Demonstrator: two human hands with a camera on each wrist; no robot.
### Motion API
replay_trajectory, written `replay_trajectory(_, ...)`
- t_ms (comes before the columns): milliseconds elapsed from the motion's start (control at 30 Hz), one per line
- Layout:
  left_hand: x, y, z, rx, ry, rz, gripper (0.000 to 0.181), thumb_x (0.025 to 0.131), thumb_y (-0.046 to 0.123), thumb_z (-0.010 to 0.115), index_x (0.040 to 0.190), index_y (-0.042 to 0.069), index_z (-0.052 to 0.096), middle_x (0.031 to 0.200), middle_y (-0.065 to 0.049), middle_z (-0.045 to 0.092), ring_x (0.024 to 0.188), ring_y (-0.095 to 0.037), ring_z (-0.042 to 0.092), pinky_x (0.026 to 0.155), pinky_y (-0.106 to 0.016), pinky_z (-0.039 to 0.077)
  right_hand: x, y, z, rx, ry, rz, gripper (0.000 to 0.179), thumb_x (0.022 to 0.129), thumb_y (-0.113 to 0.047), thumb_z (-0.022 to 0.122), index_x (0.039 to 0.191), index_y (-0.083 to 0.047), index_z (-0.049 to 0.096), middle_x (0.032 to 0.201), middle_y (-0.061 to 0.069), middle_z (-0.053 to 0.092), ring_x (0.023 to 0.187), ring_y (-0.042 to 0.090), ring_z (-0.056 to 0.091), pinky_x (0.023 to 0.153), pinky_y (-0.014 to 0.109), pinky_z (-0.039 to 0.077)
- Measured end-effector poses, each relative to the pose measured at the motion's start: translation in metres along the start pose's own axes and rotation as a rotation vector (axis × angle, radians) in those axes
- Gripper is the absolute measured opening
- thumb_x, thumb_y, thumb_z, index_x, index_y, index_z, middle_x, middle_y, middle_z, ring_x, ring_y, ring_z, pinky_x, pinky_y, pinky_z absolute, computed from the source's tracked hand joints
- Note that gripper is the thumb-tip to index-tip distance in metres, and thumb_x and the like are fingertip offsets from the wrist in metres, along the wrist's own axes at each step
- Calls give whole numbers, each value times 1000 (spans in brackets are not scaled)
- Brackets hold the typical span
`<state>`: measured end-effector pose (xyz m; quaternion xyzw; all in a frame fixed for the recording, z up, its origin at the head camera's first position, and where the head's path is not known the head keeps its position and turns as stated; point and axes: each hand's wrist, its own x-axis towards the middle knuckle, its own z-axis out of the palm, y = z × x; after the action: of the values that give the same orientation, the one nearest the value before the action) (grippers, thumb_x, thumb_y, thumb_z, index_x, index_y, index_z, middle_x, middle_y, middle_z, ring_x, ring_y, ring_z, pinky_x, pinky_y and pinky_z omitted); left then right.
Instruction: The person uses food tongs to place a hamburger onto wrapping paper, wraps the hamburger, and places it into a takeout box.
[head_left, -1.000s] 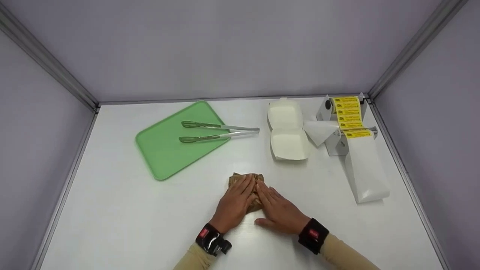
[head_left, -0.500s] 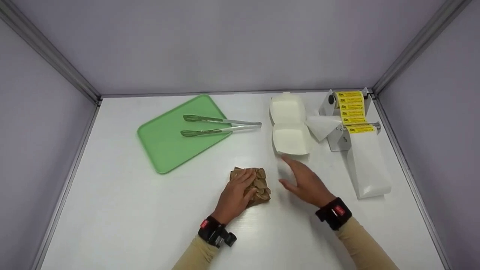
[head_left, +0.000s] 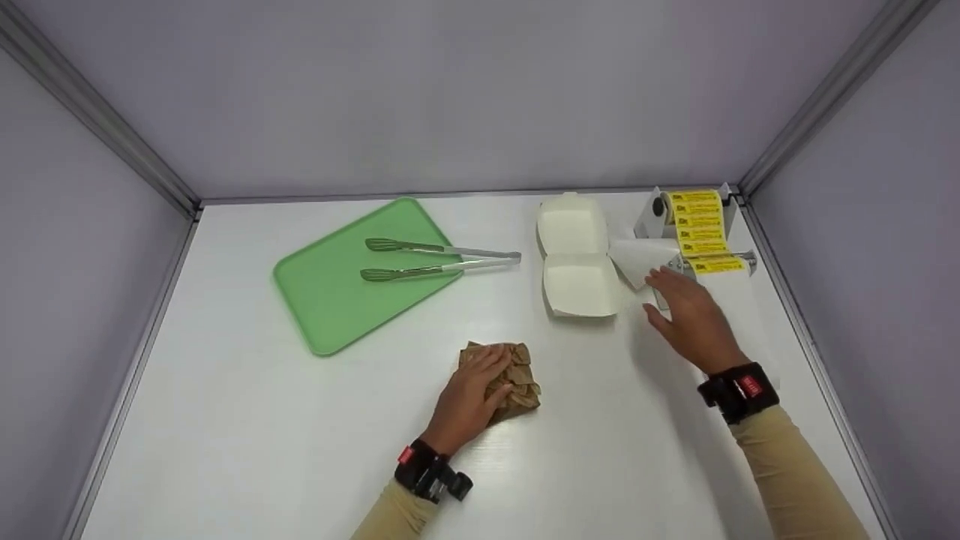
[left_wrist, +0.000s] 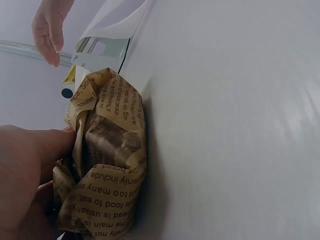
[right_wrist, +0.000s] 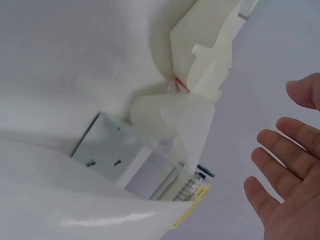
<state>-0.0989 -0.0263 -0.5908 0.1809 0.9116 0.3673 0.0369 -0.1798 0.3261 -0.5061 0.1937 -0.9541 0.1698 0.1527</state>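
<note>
Below centre, the left hand (head_left: 463, 401) rests straight-fingered on the wrapped parcel (head_left: 523, 384); right of frame, the right hand (head_left: 696, 321), fingers released, hangs near the label strip (head_left: 699, 223). I judge label-fetching the step; peeling needs a pinch.

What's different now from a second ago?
The right hand has left the brown wrapped packet and moved forward and rightward, toward the label dispenser. The left hand still rests on the packet; the green tray, tongs and open white box stayed put.
</note>
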Motion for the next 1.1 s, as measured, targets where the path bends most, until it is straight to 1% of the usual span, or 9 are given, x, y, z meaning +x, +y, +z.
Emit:
replay_trajectory(167, -1, 0, 1, -2, -4, 1, 55, 101, 29, 61, 151, 9, 48, 160, -7, 43, 151, -26, 36, 125, -46, 28, 2, 24, -10, -18, 39, 26, 40, 84, -1, 77, 123, 5, 66, 131, 26, 65, 123, 43, 59, 104, 59, 47)
replay_trajectory(233, -1, 1, 1, 7, -3, 6, 54, 102, 29, 61, 151, 9, 48, 160, -7, 43, 151, -26, 36, 125, -46, 28, 3, 32, -14, -22, 46, 49, 38, 84, 0, 77, 120, 5, 67, 128, 26, 66, 120, 43, 60, 102, 59, 49)
replay_trajectory(433, -1, 2, 1, 32, 2, 11, 53, 102, 30, 60, 150, 10, 49, 159, -6, 44, 151, -27, 37, 124, -47, 30, 7, 51, -20, -48, 56, 123, 33, 83, 2, 76, 115, 4, 68, 121, 25, 68, 115, 44, 61, 99, 59, 49)
replay_trajectory(500, -2, 2, 2, 33, 6, 7, 53, 102, 30, 60, 150, 11, 49, 159, -6, 45, 150, -27, 37, 123, -48, 32, 8, 57, -20, -53, 62, 137, 31, 83, 2, 76, 113, 5, 68, 117, 25, 69, 111, 44, 62, 95, 58, 50)
replay_trajectory(600, -2, 1, 3, 29, 13, 8, 53, 102, 31, 60, 150, 11, 49, 159, -5, 45, 150, -27, 38, 123, -49, 32, 10, 66, -18, -73, 78, 139, 27, 83, 2, 76, 109, 6, 68, 110, 25, 71, 103, 43, 64, 91, 58, 52)
replay_trajectory(733, -2, 0, 4, 31, 16, 13, 53, 102, 31, 60, 150, 11, 50, 159, -6, 45, 150, -26, 38, 122, -49, 33, 11, 77, -14, -97, 99, 118, 26, 82, 3, 79, 106, 5, 68, 104, 24, 71, 98, 43, 66, 95, 61, 51)
replay_trajectory(833, -3, 0, 4, 34, 12, 9, 53, 102, 32, 60, 150, 12, 50, 159, -6, 45, 150, -26, 38, 122, -50, 33, 11, 81, -10, -105, 104, 113, 30, 79, 2, 82, 107, 5, 68, 104, 23, 71, 99, 43, 66, 93, 61, 51)
replay_trajectory(933, -2, 0, 3, 33, 8, 2, 53, 102, 32, 59, 150, 12, 49, 159, -5, 44, 150, -26, 38, 122, -50, 33, 12, 81, -8, -105, 98, 130, 34, 78, 2, 83, 109, 5, 68, 107, 23, 69, 100, 43, 64, 87, 59, 51)
replay_trajectory(1100, -1, 0, 2, 40, 9, -1, 53, 102, 32, 59, 151, 12, 49, 160, -4, 44, 150, -26, 38, 122, -49, 33, 14, 78, -5, -114, 109, 155, 36, 79, 2, 83, 112, 5, 69, 109, 24, 68, 102, 45, 63, 88, 60, 48)
